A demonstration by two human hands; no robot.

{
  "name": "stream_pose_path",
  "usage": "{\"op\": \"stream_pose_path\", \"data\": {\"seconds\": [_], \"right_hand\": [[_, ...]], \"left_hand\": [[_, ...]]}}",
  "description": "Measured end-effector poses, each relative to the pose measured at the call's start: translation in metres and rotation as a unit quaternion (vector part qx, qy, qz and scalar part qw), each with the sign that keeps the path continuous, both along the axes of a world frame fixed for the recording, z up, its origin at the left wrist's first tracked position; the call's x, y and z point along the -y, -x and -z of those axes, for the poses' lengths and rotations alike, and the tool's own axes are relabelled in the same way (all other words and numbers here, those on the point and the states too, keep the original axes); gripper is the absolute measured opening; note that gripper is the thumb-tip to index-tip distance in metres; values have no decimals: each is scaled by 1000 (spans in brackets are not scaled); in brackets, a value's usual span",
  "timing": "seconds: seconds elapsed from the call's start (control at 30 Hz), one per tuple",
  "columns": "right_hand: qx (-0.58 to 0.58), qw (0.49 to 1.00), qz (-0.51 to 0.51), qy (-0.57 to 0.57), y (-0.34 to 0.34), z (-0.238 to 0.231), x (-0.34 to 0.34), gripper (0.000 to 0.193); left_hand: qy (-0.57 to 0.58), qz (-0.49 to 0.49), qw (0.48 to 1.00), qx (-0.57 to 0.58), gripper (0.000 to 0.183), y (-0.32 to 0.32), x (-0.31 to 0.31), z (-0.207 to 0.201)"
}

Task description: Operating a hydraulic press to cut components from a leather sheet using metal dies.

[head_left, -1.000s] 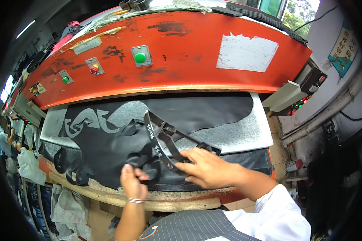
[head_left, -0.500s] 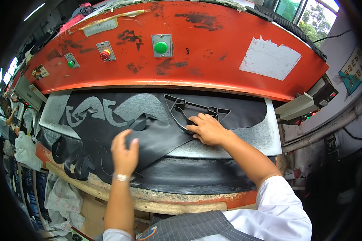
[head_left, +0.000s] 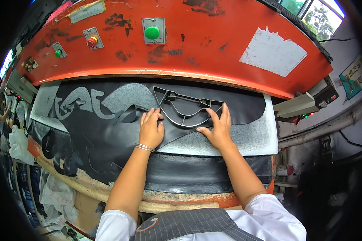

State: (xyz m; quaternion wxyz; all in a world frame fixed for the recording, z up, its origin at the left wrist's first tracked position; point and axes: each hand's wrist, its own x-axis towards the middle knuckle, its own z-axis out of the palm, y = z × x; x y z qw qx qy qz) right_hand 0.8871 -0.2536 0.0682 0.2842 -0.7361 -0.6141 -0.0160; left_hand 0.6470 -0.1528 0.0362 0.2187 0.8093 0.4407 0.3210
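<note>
A metal cutting die (head_left: 185,127), a curved half-moon frame with inner struts, lies on a sheet of black leather (head_left: 245,106). My left hand (head_left: 150,130) rests on the leather, its fingertips by the die's left curve and its thumb apart. At the die's right end is my right hand (head_left: 219,128), fingers spread and touching the rim, with the thumb below the curve. Neither hand is closed around it. Left of the die the leather has curved cut-outs that show the pale board (head_left: 253,138) underneath, and a loose flap (head_left: 128,115) curls up.
A red press beam (head_left: 213,52) spans the far side, with a large green button (head_left: 152,33), a red button (head_left: 91,42) and a smaller green button (head_left: 58,53). Leather scraps (head_left: 62,150) hang over the near left edge. A wooden rail (head_left: 177,207) runs along the front.
My left hand has come right and down onto the leather beside the die. My right hand has shifted to the die's right end, and the die is turned slightly. The view has tilted downward.
</note>
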Motion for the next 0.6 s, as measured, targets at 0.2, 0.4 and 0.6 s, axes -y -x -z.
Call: {"op": "stream_pose_path", "data": {"seconds": [0.2, 0.4, 0.6], "right_hand": [[-54, 998, -14, 20, -8, 3, -3, 60], [-41, 998, -17, -39, -6, 17, -1, 59], [-3, 999, -11, -41, -3, 15, -7, 60]], "left_hand": [[0, -5, 1000, 1, 19, -3, 3, -4], [-4, 4, 1000, 0, 21, -3, 1, 0], [-13, 3, 1000, -3, 22, 1, -6, -4]]}}
